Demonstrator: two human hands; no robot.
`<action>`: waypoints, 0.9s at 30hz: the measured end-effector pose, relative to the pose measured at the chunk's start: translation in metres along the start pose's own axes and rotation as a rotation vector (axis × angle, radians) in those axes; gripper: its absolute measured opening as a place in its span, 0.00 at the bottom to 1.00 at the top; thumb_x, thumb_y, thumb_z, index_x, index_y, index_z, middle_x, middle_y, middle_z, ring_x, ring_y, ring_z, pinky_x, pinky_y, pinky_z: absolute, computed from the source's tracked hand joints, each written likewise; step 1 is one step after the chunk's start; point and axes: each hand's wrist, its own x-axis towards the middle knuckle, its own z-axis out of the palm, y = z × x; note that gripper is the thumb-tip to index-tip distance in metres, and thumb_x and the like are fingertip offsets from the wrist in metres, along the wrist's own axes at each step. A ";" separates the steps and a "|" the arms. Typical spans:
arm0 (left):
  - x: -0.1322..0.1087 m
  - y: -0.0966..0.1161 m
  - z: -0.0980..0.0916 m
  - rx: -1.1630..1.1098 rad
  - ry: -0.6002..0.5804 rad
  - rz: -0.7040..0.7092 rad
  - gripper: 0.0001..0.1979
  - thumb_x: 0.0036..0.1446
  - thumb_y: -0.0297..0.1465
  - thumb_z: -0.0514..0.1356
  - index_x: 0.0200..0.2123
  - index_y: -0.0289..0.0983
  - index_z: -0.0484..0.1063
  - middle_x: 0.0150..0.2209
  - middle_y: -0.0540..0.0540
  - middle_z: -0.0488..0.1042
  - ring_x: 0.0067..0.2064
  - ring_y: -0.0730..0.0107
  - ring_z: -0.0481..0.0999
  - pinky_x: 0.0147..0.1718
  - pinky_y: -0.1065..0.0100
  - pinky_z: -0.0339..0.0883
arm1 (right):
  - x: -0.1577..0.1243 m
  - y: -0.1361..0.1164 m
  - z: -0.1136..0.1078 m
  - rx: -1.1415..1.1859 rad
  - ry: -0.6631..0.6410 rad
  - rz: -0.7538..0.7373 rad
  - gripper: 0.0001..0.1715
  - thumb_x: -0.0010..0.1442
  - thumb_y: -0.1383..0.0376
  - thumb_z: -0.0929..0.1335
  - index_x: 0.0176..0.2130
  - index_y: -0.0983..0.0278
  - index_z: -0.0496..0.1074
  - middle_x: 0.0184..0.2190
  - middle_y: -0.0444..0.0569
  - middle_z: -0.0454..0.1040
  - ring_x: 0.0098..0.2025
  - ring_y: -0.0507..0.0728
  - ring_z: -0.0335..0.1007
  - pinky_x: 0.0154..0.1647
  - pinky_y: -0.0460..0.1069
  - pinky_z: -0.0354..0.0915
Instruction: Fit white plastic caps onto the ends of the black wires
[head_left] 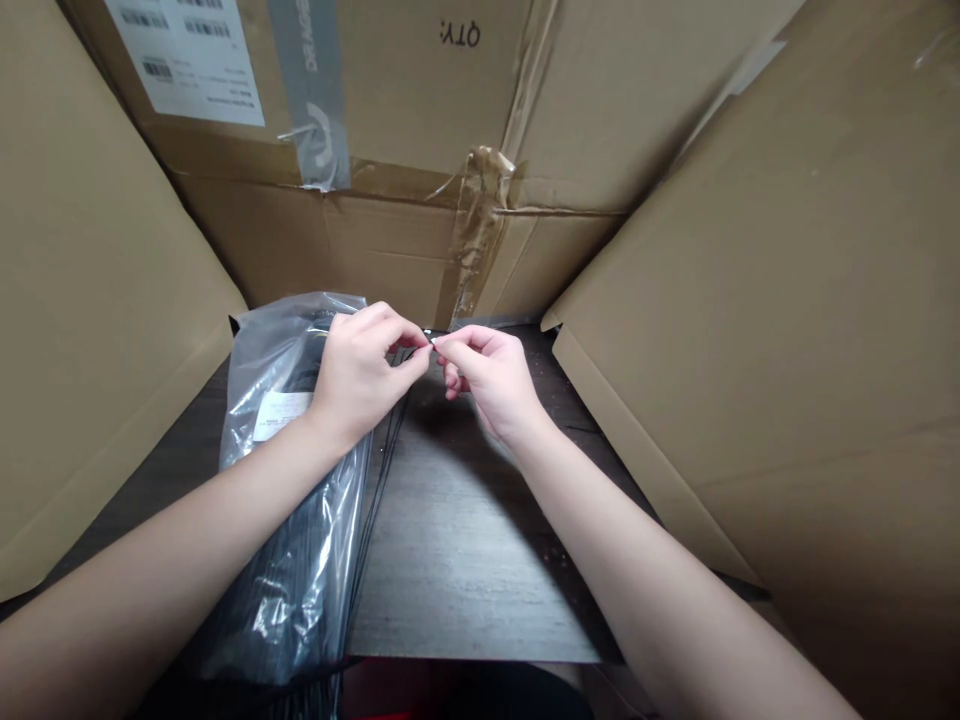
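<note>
As we look down between tall cardboard flaps, our bare forearms reach in from the lower corners and converge above a grey wood-grain board (457,570). Our left hand (356,375) arches knuckles-up, its fingers curling toward the centre. Our right hand (491,385) comes in from the other side, wrist bent, with its lower fingers folded loosely under. The hands are together, their fingertips meeting beyond the board's middle and pinching thin black cable ties (394,420). A tiny pale detail at the pinch is too small to make out.

From our fingers, the ties run as stiff, slender lines down the board's left edge. Just beside that edge, beneath our left forearm, lies a clear plastic bag (292,560), glossy and crinkled, packed with dark strands and carrying a white label (279,415). Beyond the board rises a corrugated cardboard box wall (390,235), its seam crossed by torn, wrinkled brown packing tape (480,225) and a strip of grey printed tape (315,90). Above the board's far edge, the wall also bears a barcode sheet (187,60) and an upside-down "QTY:" (459,35).
</note>
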 end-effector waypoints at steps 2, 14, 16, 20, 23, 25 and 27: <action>0.000 0.000 0.000 0.011 -0.022 -0.015 0.05 0.56 0.28 0.66 0.28 0.38 0.76 0.28 0.51 0.77 0.31 0.69 0.73 0.36 0.64 0.62 | 0.000 0.000 0.000 -0.002 0.010 -0.003 0.10 0.47 0.61 0.74 0.24 0.65 0.73 0.19 0.40 0.70 0.18 0.46 0.61 0.16 0.43 0.61; 0.002 -0.004 0.004 -0.129 -0.121 -0.036 0.04 0.62 0.29 0.62 0.33 0.37 0.72 0.33 0.49 0.75 0.34 0.68 0.72 0.36 0.65 0.65 | 0.005 0.004 -0.002 0.036 0.044 0.021 0.11 0.46 0.60 0.74 0.25 0.65 0.73 0.19 0.39 0.69 0.17 0.46 0.60 0.15 0.42 0.61; 0.002 -0.004 0.005 -0.158 -0.115 -0.045 0.04 0.62 0.28 0.62 0.33 0.37 0.71 0.33 0.49 0.74 0.34 0.68 0.72 0.36 0.66 0.65 | 0.005 0.004 -0.002 0.042 0.043 0.024 0.11 0.46 0.60 0.75 0.25 0.65 0.73 0.20 0.40 0.69 0.17 0.46 0.59 0.15 0.42 0.61; 0.002 -0.003 0.005 -0.164 -0.079 -0.054 0.03 0.61 0.26 0.62 0.33 0.37 0.72 0.32 0.49 0.74 0.34 0.69 0.72 0.35 0.67 0.67 | 0.004 0.004 -0.002 0.039 0.029 0.037 0.11 0.46 0.60 0.75 0.25 0.65 0.73 0.20 0.40 0.70 0.18 0.46 0.60 0.15 0.42 0.62; 0.001 -0.002 0.004 -0.168 -0.059 -0.044 0.02 0.60 0.25 0.62 0.35 0.37 0.73 0.32 0.50 0.75 0.33 0.70 0.73 0.34 0.68 0.67 | 0.003 0.002 -0.001 0.046 0.022 0.040 0.11 0.46 0.60 0.75 0.25 0.65 0.73 0.21 0.40 0.70 0.18 0.46 0.61 0.15 0.42 0.61; 0.001 -0.002 0.004 -0.173 -0.050 -0.046 0.01 0.60 0.25 0.62 0.36 0.36 0.74 0.32 0.49 0.76 0.33 0.71 0.74 0.34 0.68 0.68 | 0.003 0.002 0.000 0.046 0.018 0.040 0.11 0.46 0.60 0.75 0.25 0.65 0.73 0.21 0.40 0.70 0.18 0.46 0.61 0.15 0.42 0.61; 0.001 -0.002 0.004 -0.167 -0.046 -0.049 0.01 0.60 0.25 0.63 0.35 0.36 0.75 0.31 0.50 0.76 0.32 0.71 0.74 0.33 0.69 0.68 | 0.003 0.001 0.000 0.043 0.015 0.035 0.11 0.47 0.60 0.75 0.25 0.65 0.73 0.21 0.40 0.70 0.18 0.46 0.61 0.15 0.42 0.61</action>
